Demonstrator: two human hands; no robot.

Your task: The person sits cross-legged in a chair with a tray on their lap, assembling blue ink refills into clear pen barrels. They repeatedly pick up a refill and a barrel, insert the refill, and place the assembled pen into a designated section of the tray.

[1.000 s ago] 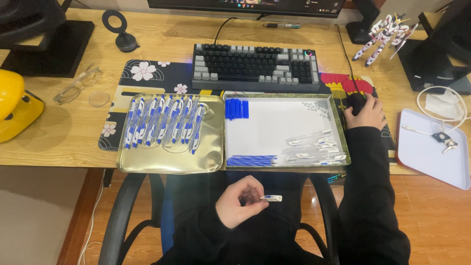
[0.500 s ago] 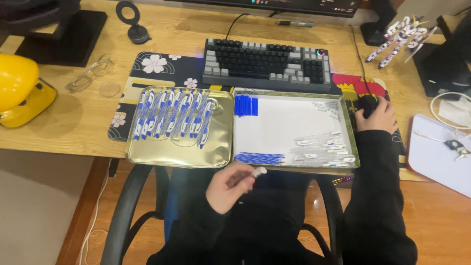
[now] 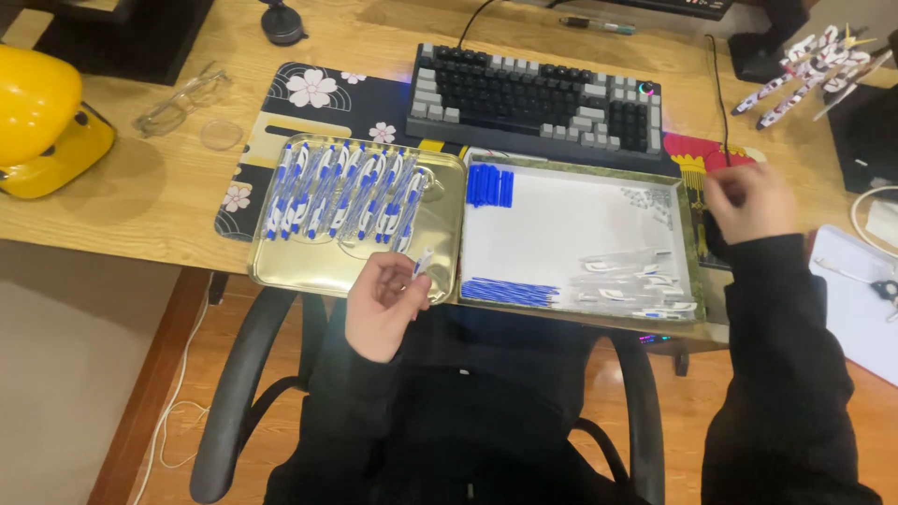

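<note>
your left hand (image 3: pixel 382 304) pinches a small pen (image 3: pixel 422 263) over the gold tray's (image 3: pixel 309 269) front edge; light, slick, rigid, likely best held mid-barrel. right hand (image 3: pixel 751 199): grip unclear.

The person wore a black long-sleeved top, its sleeves reaching the wrists of the bare left hand (image 3: pixel 382 304) and right hand (image 3: pixel 751 200).

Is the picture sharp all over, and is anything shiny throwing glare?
Head view: mostly sharp; the right hand is slightly smeared by blur. The gold tray gives soft reflections, the yellow helmet a dull sheen. Light is even, with soft shadows under the desk edge. The left hand holds a small pen, crisp enough.
</note>
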